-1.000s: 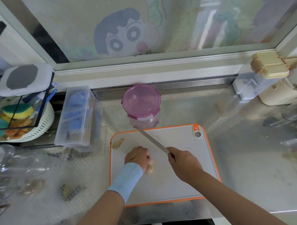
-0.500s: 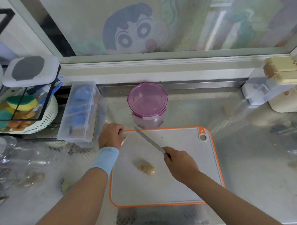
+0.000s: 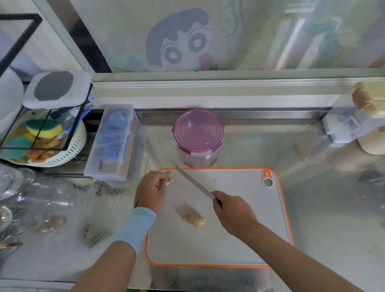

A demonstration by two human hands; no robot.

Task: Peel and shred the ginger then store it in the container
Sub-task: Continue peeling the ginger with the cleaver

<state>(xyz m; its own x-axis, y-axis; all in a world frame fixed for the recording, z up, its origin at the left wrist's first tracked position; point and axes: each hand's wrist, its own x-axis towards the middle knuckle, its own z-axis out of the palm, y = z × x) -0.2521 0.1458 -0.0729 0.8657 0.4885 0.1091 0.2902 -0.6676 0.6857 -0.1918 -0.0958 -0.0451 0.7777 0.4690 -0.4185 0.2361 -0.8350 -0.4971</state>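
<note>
Sitting far out to the left of the left hand (image 3: 152,189), a white slotted basket (image 3: 61,157) holds sponges. A clear plastic box (image 3: 114,142) stands just beyond and left of that hand's knuckles. Nearer the person, left of the forearm, two lumps (image 3: 51,221) lie on the steel counter (image 3: 316,217), too blurred to name.

The left hand hovers at the far left corner of the orange-rimmed cutting board (image 3: 281,205). Its fingers are curled and pinch a small ginger piece (image 3: 169,178) at the fingertips; whether that piece touches the board cannot be told. A light blue wristband (image 3: 137,227) wraps the wrist behind it.

Just right of those fingertips is the tip of the knife (image 3: 193,182), whose blade slants from there back and rightward down to the right hand. Beyond the tip, past the board's far edge, stands the container (image 3: 198,133) with its pink lid closed on it, well clear of both hands.

Between the two hands and a little nearer the person, a larger ginger piece (image 3: 192,218) lies flat on the board, pale tan, touched by neither hand nor the blade.

The right hand (image 3: 232,211) is over the middle of the board, its fingers wrapped tight round the knife's dark handle, the blade held above the board's surface.
</note>
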